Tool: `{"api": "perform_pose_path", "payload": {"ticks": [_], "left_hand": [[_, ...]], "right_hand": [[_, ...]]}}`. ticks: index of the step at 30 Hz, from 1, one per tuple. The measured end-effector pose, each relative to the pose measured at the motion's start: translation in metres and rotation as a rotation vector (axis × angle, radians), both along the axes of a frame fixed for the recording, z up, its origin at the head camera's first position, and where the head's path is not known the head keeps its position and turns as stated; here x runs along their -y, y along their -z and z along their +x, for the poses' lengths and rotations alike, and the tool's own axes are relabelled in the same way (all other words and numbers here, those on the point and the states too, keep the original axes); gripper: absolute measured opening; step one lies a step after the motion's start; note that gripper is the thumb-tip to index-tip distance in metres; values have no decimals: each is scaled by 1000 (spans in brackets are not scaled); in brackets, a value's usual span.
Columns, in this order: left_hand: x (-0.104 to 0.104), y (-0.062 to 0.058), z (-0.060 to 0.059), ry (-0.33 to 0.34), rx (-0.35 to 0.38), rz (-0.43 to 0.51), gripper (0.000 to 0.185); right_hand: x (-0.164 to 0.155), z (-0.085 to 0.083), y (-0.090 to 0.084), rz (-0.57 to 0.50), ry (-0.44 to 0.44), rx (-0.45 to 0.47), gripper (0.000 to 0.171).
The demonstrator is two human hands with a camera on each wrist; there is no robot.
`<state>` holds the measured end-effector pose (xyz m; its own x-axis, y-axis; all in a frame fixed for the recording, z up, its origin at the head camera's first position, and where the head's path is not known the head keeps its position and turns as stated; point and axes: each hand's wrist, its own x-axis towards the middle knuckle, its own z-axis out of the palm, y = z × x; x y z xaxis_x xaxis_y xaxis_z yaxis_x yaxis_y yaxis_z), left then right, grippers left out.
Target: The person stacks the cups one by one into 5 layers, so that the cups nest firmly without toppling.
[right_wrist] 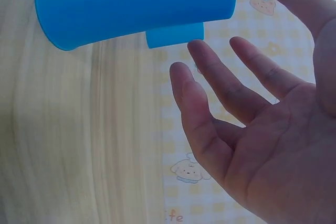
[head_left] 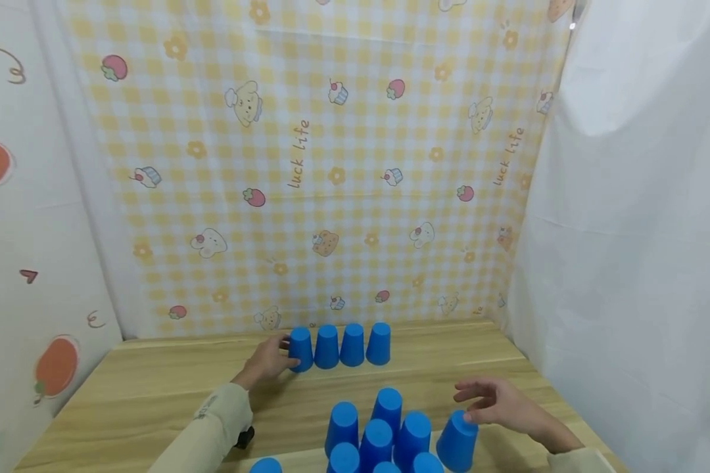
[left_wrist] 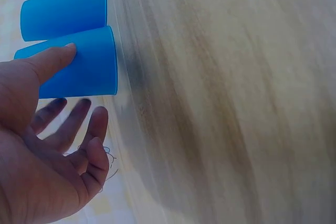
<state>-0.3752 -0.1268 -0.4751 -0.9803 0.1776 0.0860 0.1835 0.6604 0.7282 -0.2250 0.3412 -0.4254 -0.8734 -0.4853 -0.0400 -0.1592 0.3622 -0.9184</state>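
Note:
Four upside-down blue cups stand in a row at the back of the table. My left hand (head_left: 267, 361) is at the leftmost cup (head_left: 301, 350), thumb laid along its side. In the left wrist view, the other fingers of that hand (left_wrist: 52, 145) curve loosely, apart from the cup (left_wrist: 86, 69). At the front right, my right hand (head_left: 503, 404) hovers beside an upside-down blue cup (head_left: 457, 443), its thumb right at the upper edge. The right wrist view has this cup (right_wrist: 136, 3) large at the top, with the fingers of the hand (right_wrist: 283, 145) spread below it.
Left of the right-hand cup, several more blue cups (head_left: 376, 443) stand close together, some cut off by the frame's bottom edge. A yellow checked cloth (head_left: 355, 217) hangs behind the wooden table (head_left: 154, 387). White curtains (head_left: 627, 263) flank both sides.

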Motion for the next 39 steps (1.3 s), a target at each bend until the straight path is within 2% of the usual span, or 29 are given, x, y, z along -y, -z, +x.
{"api": "perform_pose_path", "payload": {"ticks": [6, 13, 19, 22, 25, 27, 31, 36, 39], "left_hand": [[11, -1, 13, -6, 0, 10, 65], [29, 1, 33, 9, -73, -12, 65], [40, -3, 52, 30, -93, 68, 58], [42, -6, 62, 41, -74, 112, 51], [41, -8, 70, 84, -45, 143, 47], [41, -9, 76, 139, -31, 163, 45], [42, -10, 83, 290, -26, 202, 39], [49, -6, 90, 519, -2, 235, 32], [53, -4, 93, 683, 59, 279, 33]], "right_hand": [[-2, 4, 3, -12, -19, 4, 57], [-4, 9, 4, -15, -20, 23, 58], [-5, 10, 6, -16, -29, 45, 58], [-5, 9, 6, -8, -35, 37, 57], [-5, 9, 7, 5, -35, 35, 57], [-5, 10, 8, 13, -34, 32, 57], [-3, 10, 9, 19, -43, 17, 55], [0, 10, 12, 34, -44, 23, 55], [0, 10, 13, 50, -33, 23, 55]]}}
